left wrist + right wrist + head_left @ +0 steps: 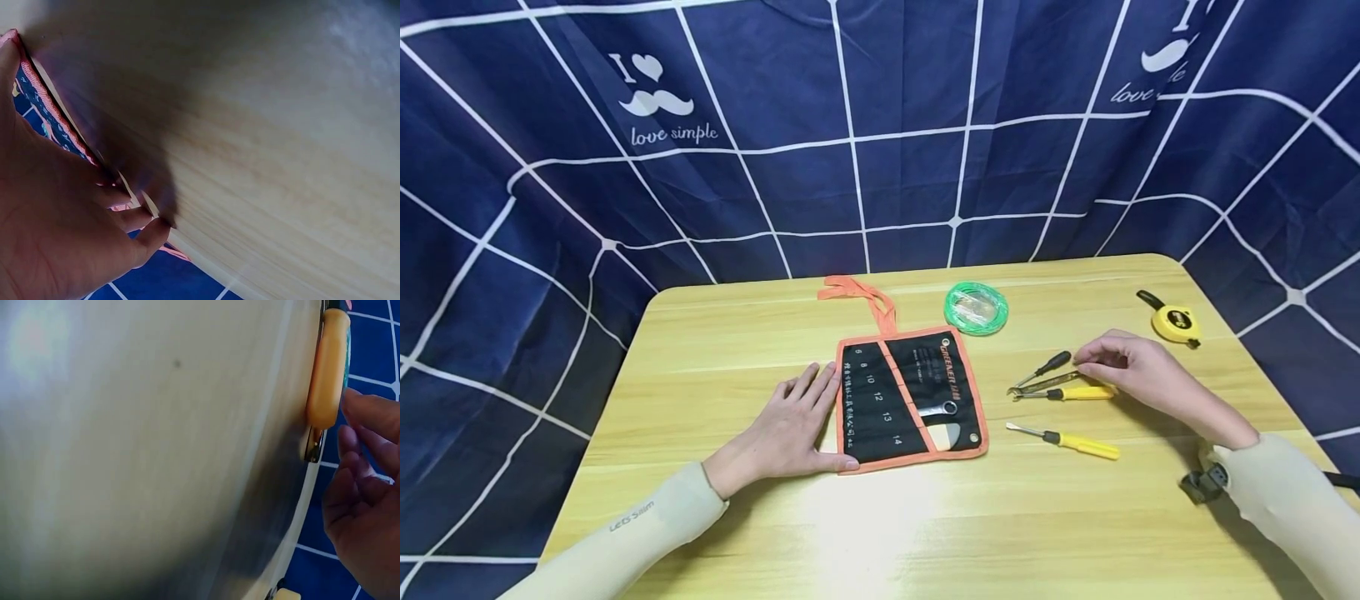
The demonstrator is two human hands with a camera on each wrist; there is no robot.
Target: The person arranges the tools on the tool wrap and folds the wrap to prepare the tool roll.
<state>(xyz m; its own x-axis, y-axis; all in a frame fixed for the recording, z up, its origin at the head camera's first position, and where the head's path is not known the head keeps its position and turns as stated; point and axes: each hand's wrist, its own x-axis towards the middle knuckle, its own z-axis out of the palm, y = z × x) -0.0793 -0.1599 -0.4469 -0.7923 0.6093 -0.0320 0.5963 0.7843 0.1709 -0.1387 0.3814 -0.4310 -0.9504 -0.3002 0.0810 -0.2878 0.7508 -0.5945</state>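
A black tool pouch (887,400) with orange trim lies flat, a wrench (940,409) and a pale flat-ended tool (944,436) showing in its pockets. My left hand (797,425) rests along its left edge, fingers spread and thumb on the lower corner. My right hand (1138,371) is over the right side, fingers bent with a gap between them, beside a loose wrench (1048,383). Around that wrench lie a black-handled screwdriver (1051,363) and a yellow-handled screwdriver (1082,392). In the right wrist view, the yellow handle (329,369) partly hides what lies behind the fingertips.
Another yellow screwdriver (1082,444) lies nearer the front of the wooden table (737,333). Orange ties (868,296) trail behind the pouch. A green coil (953,310) sits at the back, a yellow tape measure (1176,325) at right. Blue curtains (790,100) surround the table.
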